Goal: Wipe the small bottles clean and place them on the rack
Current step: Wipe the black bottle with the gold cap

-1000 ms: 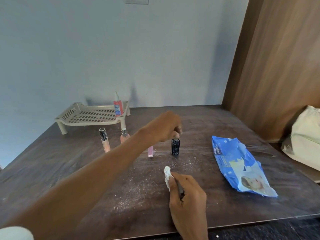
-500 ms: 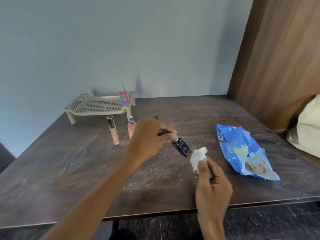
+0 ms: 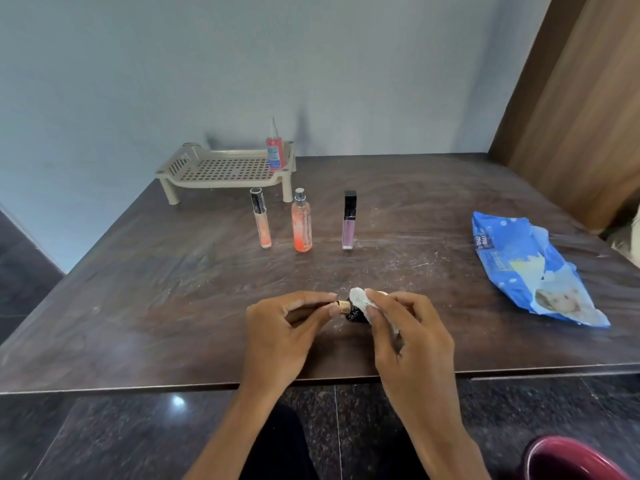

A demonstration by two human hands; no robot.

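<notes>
Head view: the only view we have, so every line below is read from it.
Left hand [image 3: 284,330]: lower centre of the frame. We see its thumb and fingertips pinching the gold cap [image 3: 343,304] of the dark bottle [image 3: 355,315].
Right hand [image 3: 412,344]: just right of the left. Its fingers are curled round a white wipe [image 3: 360,299] and press it onto the bottle's body.
Dark bottle: between the two hands, near the front edge of the table [image 3: 173,306]. We cannot tell whether it touches the tabletop or is held just above it.
Long axis: roughly level and running left to right in the frame, with the cap end towards the left hand. The wipe and the right hand hide most of the body.
Rack [image 3: 221,168]: upper left of centre, at the far edge of the table, well apart from the hands. One red bottle [image 3: 275,154] stands at its right end.
Way to the rack: up and to the left from the bottle.
Nearer hand: we judge the left, which already has the cap. The bottle would need to be turned upright before it is set down.
Waiting bottles: a peach tube [image 3: 261,218], an orange spray bottle [image 3: 302,221] and a purple tube [image 3: 348,220] stand in a row between the hands and the rack.
Wipes pack [image 3: 519,268]: lies flat at the right of the frame.
</notes>
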